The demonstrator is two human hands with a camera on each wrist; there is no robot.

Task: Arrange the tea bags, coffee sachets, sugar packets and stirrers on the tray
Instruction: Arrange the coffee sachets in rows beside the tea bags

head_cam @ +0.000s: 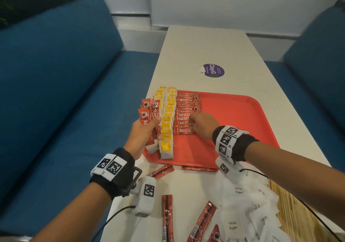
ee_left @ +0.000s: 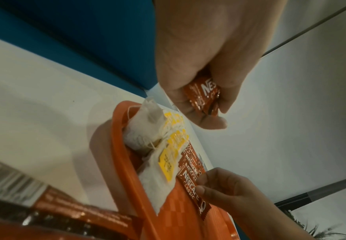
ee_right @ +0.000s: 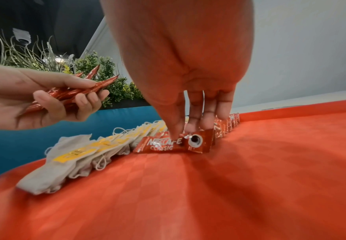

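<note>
A red tray (head_cam: 233,122) lies on the white table. Along its left side runs a row of tea bags (head_cam: 167,128) with yellow tags, and beside them a row of red coffee sachets (head_cam: 186,109). My right hand (head_cam: 201,124) pinches the nearest sachet (ee_right: 200,142) of that row, thumb in front and fingers behind, as it rests on the tray. My left hand (head_cam: 143,133) hovers over the tray's left edge and grips a bundle of coffee sachets (head_cam: 149,109). Loose sachets (head_cam: 167,221), white sugar packets (head_cam: 242,204) and wooden stirrers (head_cam: 291,204) lie on the table in front of the tray.
Blue benches (head_cam: 56,73) flank the table on both sides. A purple round sticker (head_cam: 212,70) marks the table beyond the tray. Thin cables trail from both wrists over the near table. The right half of the tray holds nothing.
</note>
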